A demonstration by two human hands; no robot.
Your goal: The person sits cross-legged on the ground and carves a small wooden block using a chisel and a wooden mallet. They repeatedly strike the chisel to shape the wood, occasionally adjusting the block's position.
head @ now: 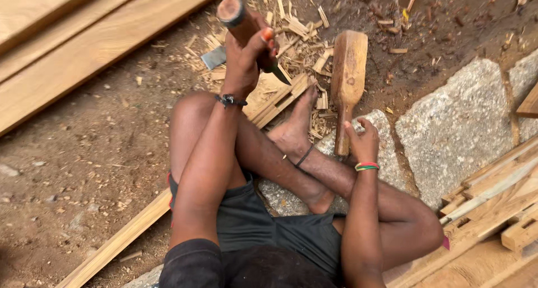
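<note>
Wooden mallet (347,80), judged heavy and stiff, is gripped at its thin handle by the closed right hand (363,145). Left of the mallet, the chisel (246,33), rigid and sharp-tipped, is wrapped by the closed left hand (246,61).

soft, even daylight, warm in tone, with no harsh glare. shadows are faint: a dim patch lies on the dirt ground (84,170) just left of the seated person's thigh. the wooden mallet (347,86) is sharp; the planks (67,36) far left of it bow slightly toward the frame edge.
</note>
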